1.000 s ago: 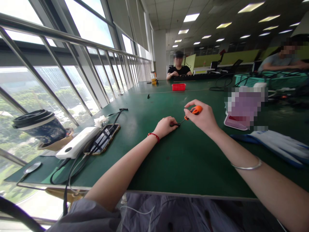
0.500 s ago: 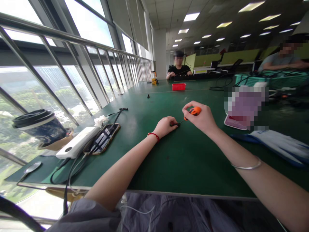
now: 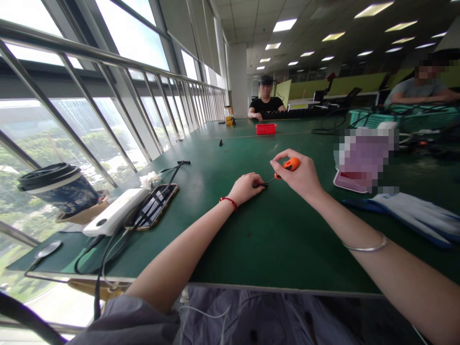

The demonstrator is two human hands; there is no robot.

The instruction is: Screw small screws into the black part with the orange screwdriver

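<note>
Orange-and-black screwdriver (image 3: 292,164) with a bulbous plastic handle and a thin metal shaft, held at a slant over the middle of a dark green tabletop (image 3: 251,249). Gripped in the bare right hand (image 3: 305,179): rear fingers and palm wrapped around the handle, thumb and forefinger brought together in a loop on the side facing the left. Shaft pointing down and leftward, tip at a small black piece (image 3: 265,185). Piece held down low at the tabletop by the bare left hand (image 3: 247,187), closed over one end, fingers bent and bunched; exact placing of the fingertips partly hidden. Among containers, well beyond the hands, a small red rectangular plastic tray (image 3: 266,129), inside not visible from this low angle. At far right, a teal plastic basket (image 3: 362,120) with openwork walls, heaped with black cables (image 3: 413,108), some trailing over the rim. At near left, beside a metal railing (image 3: 104,57), a dark blue paper cup (image 3: 66,194), black lid on, contents hidden. Toward the railing's far end, a clear upright container (image 3: 228,116), yellow in its lower part.
</note>
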